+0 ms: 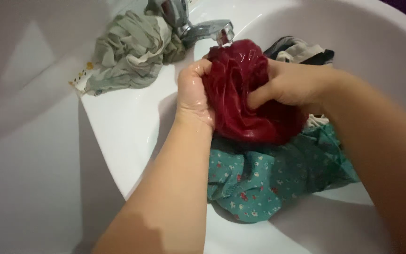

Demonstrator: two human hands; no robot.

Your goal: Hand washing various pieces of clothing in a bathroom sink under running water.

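Note:
A wet dark red cloth [240, 84] is bunched up under the chrome tap [203, 29], held above a white sink [132, 122]. My left hand [193, 94] grips its left side, fingers closed around the fabric. My right hand [292, 84] clutches its right side, thumb pressed into the folds. Below both hands a teal garment with small flowers [264, 181] lies crumpled in the basin.
A grey-green cloth [128, 51] is heaped on the sink's rim left of the tap. Dark and pale clothes [301, 49] lie at the back of the basin behind my right hand. A white wall or tub side [24, 141] stands to the left.

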